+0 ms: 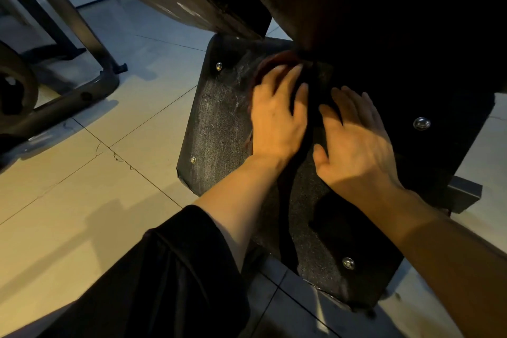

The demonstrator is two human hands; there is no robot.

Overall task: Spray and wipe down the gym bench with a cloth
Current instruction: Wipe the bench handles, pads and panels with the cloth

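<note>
Both hands are lying flat, fingers straight, on the black, rough-textured foot plate [216, 123] of the gym bench, low to the pale tiled floor [82, 186]. The left hand [277, 115] is pressing on a dark reddish cloth [270, 62], whose edge is showing just past its fingertips on the far side. The right hand [354, 143] is resting just beside it, to the right; what lies beneath it is too dark to tell. A grey metal machine frame [68, 101] is standing at far left.
</note>
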